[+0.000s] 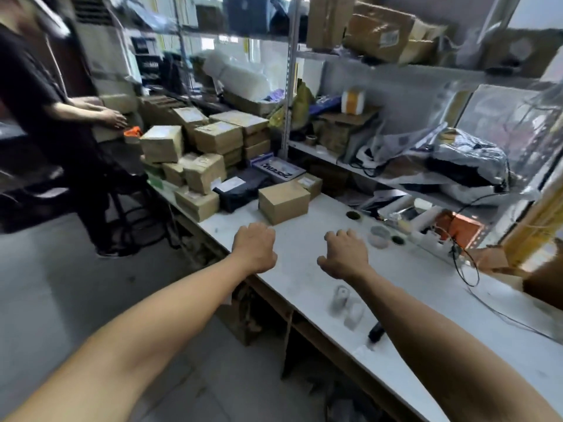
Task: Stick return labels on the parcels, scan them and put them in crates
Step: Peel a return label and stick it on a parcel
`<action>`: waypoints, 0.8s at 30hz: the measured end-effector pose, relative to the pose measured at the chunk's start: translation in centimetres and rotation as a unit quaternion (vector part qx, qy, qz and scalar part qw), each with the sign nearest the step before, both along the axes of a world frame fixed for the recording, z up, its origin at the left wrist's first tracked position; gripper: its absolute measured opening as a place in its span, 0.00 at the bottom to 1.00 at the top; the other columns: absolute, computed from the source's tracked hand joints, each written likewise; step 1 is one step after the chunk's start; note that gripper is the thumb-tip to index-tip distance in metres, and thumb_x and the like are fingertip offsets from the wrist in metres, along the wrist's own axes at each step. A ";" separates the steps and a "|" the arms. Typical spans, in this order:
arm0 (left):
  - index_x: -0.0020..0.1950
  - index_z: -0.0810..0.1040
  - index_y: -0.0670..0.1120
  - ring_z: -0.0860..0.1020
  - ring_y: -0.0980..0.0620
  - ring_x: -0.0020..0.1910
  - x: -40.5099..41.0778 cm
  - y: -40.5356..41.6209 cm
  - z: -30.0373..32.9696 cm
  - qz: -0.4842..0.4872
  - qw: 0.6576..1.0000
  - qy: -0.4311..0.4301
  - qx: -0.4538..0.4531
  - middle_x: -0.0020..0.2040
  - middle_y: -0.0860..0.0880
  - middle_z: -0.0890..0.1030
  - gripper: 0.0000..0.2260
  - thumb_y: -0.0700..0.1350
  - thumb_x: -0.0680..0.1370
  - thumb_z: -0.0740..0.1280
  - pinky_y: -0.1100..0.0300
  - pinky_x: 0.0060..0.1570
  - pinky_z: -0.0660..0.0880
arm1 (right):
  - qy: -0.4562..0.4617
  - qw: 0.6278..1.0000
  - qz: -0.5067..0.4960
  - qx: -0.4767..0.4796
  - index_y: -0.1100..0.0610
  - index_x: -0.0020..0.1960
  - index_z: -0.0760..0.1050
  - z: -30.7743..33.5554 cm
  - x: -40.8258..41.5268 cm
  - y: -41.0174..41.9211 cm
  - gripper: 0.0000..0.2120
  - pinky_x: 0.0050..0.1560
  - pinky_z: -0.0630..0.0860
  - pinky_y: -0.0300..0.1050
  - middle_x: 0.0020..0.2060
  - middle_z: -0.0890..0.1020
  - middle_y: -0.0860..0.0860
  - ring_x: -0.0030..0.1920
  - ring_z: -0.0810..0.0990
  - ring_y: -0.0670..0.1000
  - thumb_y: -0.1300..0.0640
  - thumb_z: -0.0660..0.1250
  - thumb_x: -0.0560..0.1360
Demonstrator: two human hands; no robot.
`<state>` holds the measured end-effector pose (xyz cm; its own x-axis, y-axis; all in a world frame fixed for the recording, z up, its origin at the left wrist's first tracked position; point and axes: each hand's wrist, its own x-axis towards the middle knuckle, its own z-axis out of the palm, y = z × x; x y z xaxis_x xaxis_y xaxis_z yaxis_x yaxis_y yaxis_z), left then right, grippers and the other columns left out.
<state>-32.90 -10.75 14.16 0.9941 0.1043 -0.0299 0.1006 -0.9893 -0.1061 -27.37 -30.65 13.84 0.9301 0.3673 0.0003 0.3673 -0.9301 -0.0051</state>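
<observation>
A brown cardboard parcel (284,201) stands alone on the white worktable (426,287), just beyond my hands. Behind it lies a dark plastic mailer (240,190) with a white label, and a stack of several taped brown parcels (201,147) fills the table's far left end. My left hand (254,246) hovers above the table's front edge with its fingers curled under, holding nothing. My right hand (345,254) hangs over the tabletop, fingers loosely curled, also holding nothing. A black handheld object (376,332), perhaps the scanner, lies under my right forearm, half hidden.
Another person in black (45,117) stands at the left, hands on a box. Metal shelving (396,117) crammed with bags and cartons rises behind the table. A tape roll (378,236), small clear holders (347,306) and black cables (469,269) lie on the table.
</observation>
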 end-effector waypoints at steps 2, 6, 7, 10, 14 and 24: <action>0.68 0.73 0.47 0.72 0.43 0.65 1.3 1.9 -0.6 0.019 1.000 0.013 -0.012 0.65 0.45 0.74 0.20 0.54 0.79 0.62 0.49 0.60 0.70 | 0.010 1.000 0.013 0.001 0.55 0.69 0.69 -0.2 1.7 2.1 0.25 0.61 0.71 0.53 0.65 0.74 0.56 0.66 0.69 0.59 0.44 0.65 0.77; 0.70 0.72 0.46 0.71 0.43 0.65 5.1 4.5 -1.8 0.025 0.999 0.016 -0.041 0.66 0.44 0.73 0.21 0.53 0.79 0.61 0.49 0.60 0.70 | 0.015 1.000 0.024 0.004 0.54 0.69 0.69 -1.3 6.2 5.0 0.25 0.61 0.72 0.52 0.64 0.75 0.55 0.65 0.70 0.58 0.44 0.67 0.77; 0.71 0.71 0.46 0.71 0.42 0.66 6.4 5.1 -2.2 0.026 0.998 0.018 -0.047 0.66 0.44 0.73 0.22 0.53 0.79 0.61 0.49 0.61 0.69 | 0.016 1.000 0.022 0.005 0.54 0.69 0.69 -1.6 7.6 5.6 0.25 0.60 0.72 0.52 0.64 0.75 0.55 0.65 0.70 0.58 0.44 0.67 0.77; 0.69 0.73 0.45 0.72 0.43 0.64 11.2 6.6 -3.5 0.023 0.998 0.022 -0.057 0.65 0.44 0.74 0.21 0.53 0.79 0.62 0.49 0.60 0.70 | 0.011 1.000 0.022 0.001 0.54 0.69 0.70 -2.6 12.8 7.2 0.25 0.59 0.72 0.52 0.63 0.75 0.55 0.65 0.70 0.58 0.44 0.66 0.76; 0.63 0.74 0.46 0.74 0.43 0.62 18.1 8.0 -4.0 0.011 0.998 0.019 -0.062 0.63 0.45 0.75 0.17 0.53 0.78 0.63 0.50 0.57 0.73 | 0.020 0.999 0.017 0.017 0.55 0.62 0.72 -3.9 19.5 8.9 0.20 0.55 0.72 0.51 0.60 0.77 0.55 0.63 0.71 0.57 0.45 0.66 0.76; 0.72 0.70 0.48 0.70 0.43 0.66 31.9 10.8 -7.0 0.008 0.992 0.062 -0.111 0.67 0.46 0.72 0.34 0.63 0.71 0.70 0.46 0.62 0.75 | 0.083 0.995 -0.027 0.041 0.55 0.66 0.71 -7.2 29.8 11.1 0.24 0.56 0.73 0.50 0.61 0.76 0.55 0.64 0.70 0.57 0.45 0.66 0.75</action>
